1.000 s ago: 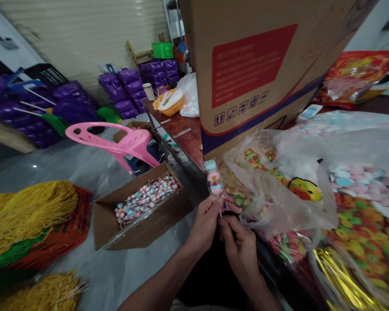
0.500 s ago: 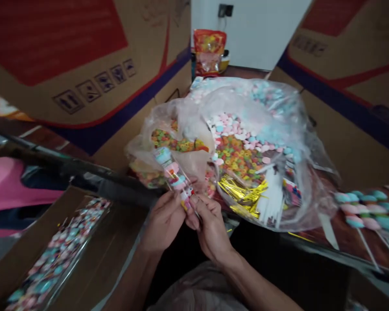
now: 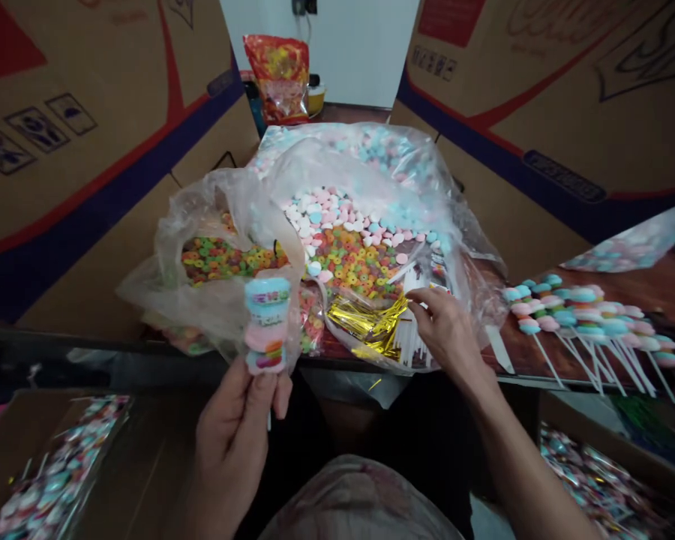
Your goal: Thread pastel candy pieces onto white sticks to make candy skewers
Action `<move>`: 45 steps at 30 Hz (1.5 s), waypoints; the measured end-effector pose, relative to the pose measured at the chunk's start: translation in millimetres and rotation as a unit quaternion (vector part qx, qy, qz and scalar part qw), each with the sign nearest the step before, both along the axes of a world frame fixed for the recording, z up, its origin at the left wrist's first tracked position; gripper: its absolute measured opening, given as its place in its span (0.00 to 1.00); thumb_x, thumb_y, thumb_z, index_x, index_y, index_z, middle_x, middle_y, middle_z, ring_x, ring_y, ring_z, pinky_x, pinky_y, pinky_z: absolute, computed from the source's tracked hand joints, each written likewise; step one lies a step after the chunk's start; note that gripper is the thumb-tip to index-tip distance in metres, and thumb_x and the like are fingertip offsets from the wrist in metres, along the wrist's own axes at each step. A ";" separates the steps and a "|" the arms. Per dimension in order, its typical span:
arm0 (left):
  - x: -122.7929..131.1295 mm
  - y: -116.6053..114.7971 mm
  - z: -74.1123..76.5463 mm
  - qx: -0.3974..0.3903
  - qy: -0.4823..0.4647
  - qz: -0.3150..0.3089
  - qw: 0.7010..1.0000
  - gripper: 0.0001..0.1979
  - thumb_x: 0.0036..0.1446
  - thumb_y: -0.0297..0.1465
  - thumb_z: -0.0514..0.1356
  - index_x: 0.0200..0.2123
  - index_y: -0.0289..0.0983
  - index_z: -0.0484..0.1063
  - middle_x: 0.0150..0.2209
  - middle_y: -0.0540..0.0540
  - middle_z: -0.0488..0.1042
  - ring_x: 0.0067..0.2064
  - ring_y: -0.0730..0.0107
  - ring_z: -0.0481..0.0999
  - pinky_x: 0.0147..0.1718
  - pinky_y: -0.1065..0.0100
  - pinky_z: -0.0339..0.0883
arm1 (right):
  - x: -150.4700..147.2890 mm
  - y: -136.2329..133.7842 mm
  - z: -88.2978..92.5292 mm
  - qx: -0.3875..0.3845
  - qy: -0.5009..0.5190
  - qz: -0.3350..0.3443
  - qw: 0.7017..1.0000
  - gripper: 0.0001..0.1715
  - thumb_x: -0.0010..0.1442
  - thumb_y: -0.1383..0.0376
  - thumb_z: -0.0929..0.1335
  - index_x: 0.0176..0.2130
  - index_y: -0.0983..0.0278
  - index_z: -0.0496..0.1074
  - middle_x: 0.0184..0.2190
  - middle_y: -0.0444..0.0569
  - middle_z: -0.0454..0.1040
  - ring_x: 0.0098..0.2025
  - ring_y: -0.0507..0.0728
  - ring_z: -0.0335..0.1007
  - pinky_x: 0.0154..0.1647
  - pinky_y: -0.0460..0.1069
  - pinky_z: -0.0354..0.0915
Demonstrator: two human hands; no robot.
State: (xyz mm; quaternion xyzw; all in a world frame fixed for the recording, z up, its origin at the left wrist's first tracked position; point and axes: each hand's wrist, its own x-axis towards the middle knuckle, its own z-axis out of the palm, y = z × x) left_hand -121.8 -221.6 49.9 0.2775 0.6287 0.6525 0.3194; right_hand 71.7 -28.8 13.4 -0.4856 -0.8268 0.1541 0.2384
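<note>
My left hand [image 3: 239, 431] grips a candy lollipop [image 3: 267, 322] by its base, upright, in a clear printed wrapper. Blue and pink marshmallow pieces with colourful rings between them are stacked on it, and a bit of white stick shows below the fingers. My right hand [image 3: 442, 326] reaches to the gold twist ties [image 3: 365, 326], its thumb and forefinger pinched at the right end of the bundle. White sticks [image 3: 413, 341] lie just under that hand. Behind them are loose fruity rings [image 3: 349, 262] and pastel marshmallows [image 3: 326, 206] in a large clear bag [image 3: 466, 240].
Assembled marshmallow lollipops [image 3: 590, 319] lie at the table's right. A plastic bag of rings [image 3: 230, 259] sits on the left. Large cartons [image 3: 129, 150] flank the table, and a red packet [image 3: 278, 79] stands behind. Boxes of wrapped sweets [image 3: 56, 480] are low on both sides.
Both hands were together on the wrapped lollipop. The left now holds it alone, more upright, while the right has moved away to the gold twist ties. The view has turned right.
</note>
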 end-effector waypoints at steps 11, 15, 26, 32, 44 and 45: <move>44.6 72.1 -21.7 0.007 -0.170 -0.161 0.972 0.13 0.63 0.39 0.59 0.30 0.36 0.65 0.23 0.53 0.61 0.22 0.80 0.54 0.20 0.74 0.46 | -3.1 46.0 -22.1 -0.066 -0.009 0.004 0.998 0.13 0.60 0.66 0.65 0.37 0.62 0.80 0.35 0.51 0.80 0.38 0.58 0.73 0.39 0.50 0.62; 36.8 90.8 -29.3 -0.002 -0.237 -0.134 0.962 0.16 0.56 0.40 0.65 0.27 0.35 0.66 0.24 0.53 0.62 0.22 0.83 0.50 0.19 0.76 0.42 | -1.1 56.0 -30.4 -0.088 0.084 -0.016 0.992 0.10 0.57 0.64 0.67 0.31 0.63 0.79 0.30 0.48 0.78 0.32 0.55 0.70 0.36 0.49 0.61; 38.9 123.8 -45.9 0.022 -0.208 -0.056 0.976 0.11 0.57 0.36 0.63 0.37 0.40 0.62 0.25 0.55 0.65 0.22 0.83 0.56 0.19 0.79 0.43 | 0.2 31.6 -5.5 -0.163 0.503 -0.113 0.841 0.11 0.53 0.60 0.73 0.33 0.64 0.72 0.27 0.44 0.74 0.21 0.48 0.60 0.23 0.45 0.55; 48.3 130.6 -51.9 0.044 -0.227 -0.109 0.967 0.09 0.59 0.35 0.60 0.36 0.40 0.61 0.26 0.56 0.63 0.21 0.84 0.53 0.19 0.78 0.46 | -41.9 -14.8 -11.7 -0.327 0.585 -0.075 0.739 0.12 0.50 0.62 0.76 0.32 0.64 0.73 0.25 0.43 0.74 0.20 0.47 0.61 0.22 0.43 0.57; 47.9 131.6 -58.9 0.069 -0.179 -0.069 0.979 0.13 0.59 0.38 0.62 0.32 0.38 0.63 0.24 0.57 0.59 0.20 0.84 0.52 0.18 0.77 0.47 | -63.3 -35.6 -30.1 -0.285 0.512 -0.074 0.807 0.10 0.57 0.60 0.71 0.32 0.64 0.69 0.25 0.40 0.67 0.24 0.49 0.57 0.24 0.45 0.56; 47.3 131.6 -59.3 0.067 -0.178 -0.066 0.980 0.13 0.59 0.38 0.62 0.31 0.38 0.62 0.24 0.57 0.60 0.20 0.84 0.52 0.18 0.77 0.47 | -63.1 -35.7 -29.5 -0.292 0.508 -0.064 0.808 0.10 0.57 0.60 0.71 0.33 0.64 0.69 0.26 0.40 0.67 0.24 0.49 0.58 0.24 0.45 0.56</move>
